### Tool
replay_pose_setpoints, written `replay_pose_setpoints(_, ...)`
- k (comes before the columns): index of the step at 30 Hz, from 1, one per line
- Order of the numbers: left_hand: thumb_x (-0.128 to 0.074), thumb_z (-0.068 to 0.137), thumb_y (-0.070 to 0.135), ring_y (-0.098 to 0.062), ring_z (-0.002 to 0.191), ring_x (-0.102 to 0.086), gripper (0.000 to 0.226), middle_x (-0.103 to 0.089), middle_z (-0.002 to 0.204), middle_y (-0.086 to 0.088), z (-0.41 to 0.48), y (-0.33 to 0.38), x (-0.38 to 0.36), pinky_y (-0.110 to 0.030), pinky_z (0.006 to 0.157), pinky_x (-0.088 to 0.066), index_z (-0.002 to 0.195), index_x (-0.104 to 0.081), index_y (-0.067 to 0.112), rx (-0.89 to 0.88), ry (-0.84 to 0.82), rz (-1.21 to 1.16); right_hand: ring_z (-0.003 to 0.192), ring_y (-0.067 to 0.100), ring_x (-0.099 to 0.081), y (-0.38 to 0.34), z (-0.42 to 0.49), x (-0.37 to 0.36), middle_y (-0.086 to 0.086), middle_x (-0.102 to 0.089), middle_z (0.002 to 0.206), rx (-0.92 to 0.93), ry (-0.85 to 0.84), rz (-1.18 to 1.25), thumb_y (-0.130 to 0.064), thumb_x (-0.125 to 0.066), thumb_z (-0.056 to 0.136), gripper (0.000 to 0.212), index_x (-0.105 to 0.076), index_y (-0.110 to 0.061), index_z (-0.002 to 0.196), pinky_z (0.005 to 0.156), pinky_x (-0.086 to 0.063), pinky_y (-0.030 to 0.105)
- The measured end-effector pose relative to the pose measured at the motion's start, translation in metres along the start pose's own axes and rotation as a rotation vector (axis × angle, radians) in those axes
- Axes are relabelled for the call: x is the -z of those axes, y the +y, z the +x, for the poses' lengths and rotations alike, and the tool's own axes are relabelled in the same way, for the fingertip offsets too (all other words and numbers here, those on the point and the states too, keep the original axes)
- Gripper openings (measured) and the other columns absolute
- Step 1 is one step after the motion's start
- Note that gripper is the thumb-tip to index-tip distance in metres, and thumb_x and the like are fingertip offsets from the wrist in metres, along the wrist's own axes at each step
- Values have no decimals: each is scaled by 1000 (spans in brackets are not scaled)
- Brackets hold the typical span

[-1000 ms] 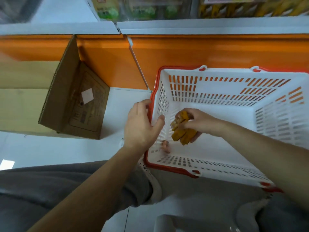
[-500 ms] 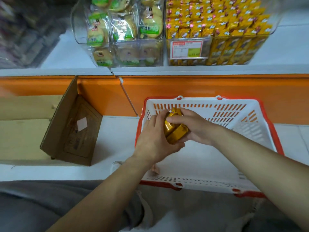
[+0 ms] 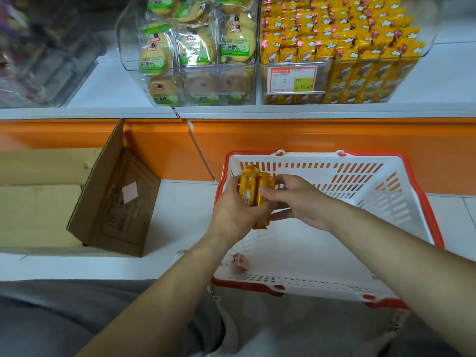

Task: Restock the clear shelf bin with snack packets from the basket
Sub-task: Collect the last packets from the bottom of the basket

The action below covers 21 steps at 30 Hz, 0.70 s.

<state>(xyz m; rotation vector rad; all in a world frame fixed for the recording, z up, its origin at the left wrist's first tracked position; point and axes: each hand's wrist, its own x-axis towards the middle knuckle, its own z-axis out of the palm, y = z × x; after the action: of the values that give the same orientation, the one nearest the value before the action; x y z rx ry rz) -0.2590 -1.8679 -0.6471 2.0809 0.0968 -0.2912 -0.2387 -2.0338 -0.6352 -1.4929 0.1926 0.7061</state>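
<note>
A stack of yellow snack packets is held above the white basket with the red rim. My left hand grips the stack from the left and below. My right hand holds its right side with thumb and fingers. One small pinkish packet lies on the basket floor near the front left corner. On the shelf above stands the clear bin packed with the same yellow packets, a red and yellow price tag on its front.
A second clear bin of green-labelled biscuit packs stands left of the yellow one. An open cardboard box lies on the white floor at the left. An orange shelf base runs behind the basket. My grey trouser legs fill the bottom.
My right hand lifted the yellow packets off the basket floor. My left hand left the basket rim and closed on the stack. The view tilted up and the shelf bins came into sight.
</note>
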Motion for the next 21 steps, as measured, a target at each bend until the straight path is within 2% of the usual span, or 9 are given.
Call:
replay_pose_setpoints(2, -87, 72, 53, 2, 77, -69, 59, -68, 96, 18, 2, -2, -2, -12, 51, -51, 118, -53, 38, 18, -14, -28, 102, 25, -70, 1, 4, -6, 0, -67, 117, 12, 68, 7, -36, -77, 82, 48, -56, -24, 123, 80, -61, 39)
replay_pose_setpoints(5, -82, 79, 50, 4, 76, -70, 45, -70, 94, 13, 3, -6, -4, -14, 50, -52, 113, -54, 39, 29, -20, -85, 108, 22, -66, 4, 8, -14, -3, -64, 119, 46, 131, 5, -38, -72, 88, 40, -56, -25, 123, 87, -59, 39)
replay_pose_setpoints(7, -78, 85, 42, -5, 78, -74, 31, -73, 92, 7, 6, -7, -7, -21, 55, -57, 106, -55, 40, 28, -55, -156, 112, 19, -63, 7, 10, -21, -5, -63, 122, 41, 126, 71, -37, -63, 96, 35, -52, -27, 127, 85, -57, 36)
replay_pose_setpoints(8, -75, 85, 40, -14, 86, -75, 31, -73, 100, -1, 8, -8, -9, -30, 63, -62, 111, -58, 36, 22, -93, -175, 113, 18, -62, 9, 12, -25, -5, -63, 124, 35, 114, 124, -35, -58, 99, 34, -50, -28, 130, 86, -56, 37)
replay_pose_setpoints(10, -69, 81, 41, -32, 109, -68, 54, -64, 122, -14, 8, -7, -11, -47, 80, -63, 130, -55, 23, -8, -166, -167, 118, 19, -61, 14, 16, -30, -4, -62, 129, 35, 101, 197, -33, -58, 100, 37, -48, -30, 135, 96, -53, 45)
replay_pose_setpoints(11, -68, 78, 45, -35, 114, -64, 65, -58, 128, -15, 7, -7, -11, -50, 83, -62, 136, -51, 21, -16, -191, -159, 119, 20, -61, 16, 17, -30, -3, -63, 129, 32, 95, 219, -33, -61, 97, 39, -50, -30, 134, 100, -51, 48)
replay_pose_setpoints(14, -63, 70, 60, -28, 126, -53, 85, -45, 136, -3, 5, -5, -8, -51, 97, -57, 146, -38, 31, -13, -271, -51, 114, 21, -66, 21, 20, -18, -4, -71, 119, 3, 41, 267, -34, -79, 81, 49, -60, -31, 126, 94, -56, 47)
replay_pose_setpoints(17, -59, 73, 67, -22, 131, -50, 86, -51, 142, 2, 13, -6, -1, -47, 112, -42, 151, -38, 37, -39, -419, 47, 107, 23, -70, 29, 20, 3, -2, -73, 115, -10, -1, 260, -38, -89, 62, 68, -63, -29, 125, 85, -59, 44)
replay_pose_setpoints(21, -62, 91, 55, -18, 113, -63, 59, -66, 125, 4, 24, -18, 4, -31, 93, -49, 143, -54, 28, 63, -429, 105, 96, 27, -74, 46, 29, 26, 3, -75, 108, -36, 23, 156, -36, -92, 57, 68, -67, -26, 119, 73, -59, 36)
